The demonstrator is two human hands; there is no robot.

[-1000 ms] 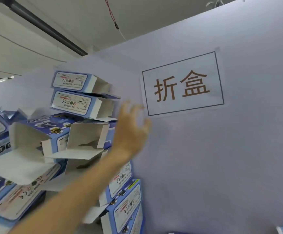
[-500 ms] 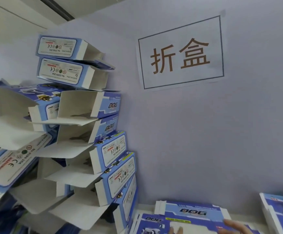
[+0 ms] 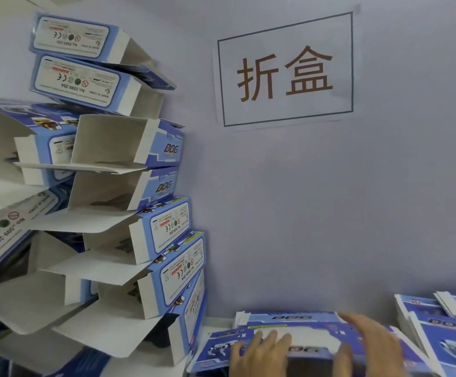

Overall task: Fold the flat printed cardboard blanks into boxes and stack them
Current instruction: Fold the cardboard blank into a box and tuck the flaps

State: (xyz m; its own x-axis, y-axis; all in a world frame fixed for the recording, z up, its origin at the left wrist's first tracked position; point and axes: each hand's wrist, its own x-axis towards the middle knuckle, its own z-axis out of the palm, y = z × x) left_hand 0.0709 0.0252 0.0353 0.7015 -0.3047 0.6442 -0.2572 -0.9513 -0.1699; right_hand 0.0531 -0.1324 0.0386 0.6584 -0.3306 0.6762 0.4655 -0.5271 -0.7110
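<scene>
A tall, leaning stack of folded blue-and-white boxes [image 3: 150, 235] fills the left side, their white flaps hanging open toward me. At the bottom centre lies a pile of flat printed blanks [image 3: 289, 318] on the table. My left hand [image 3: 259, 352] lies on the top blank [image 3: 311, 340] near its front edge, fingers stretched forward. My right hand [image 3: 371, 346] rests on the same blank further right, fingers spread. Both hands are blurred, and their palms are cut off by the frame's lower edge.
A second pile of flat blanks [image 3: 444, 322] sits at the bottom right. A pale wall [image 3: 330, 213] stands close behind the piles, with a paper sign [image 3: 285, 69] taped to it. More folded boxes [image 3: 1, 240] crowd the far left.
My left arm has come down from beside the box stack. The view has tilted down, and both hands now lie on the top blank of the centre pile.
</scene>
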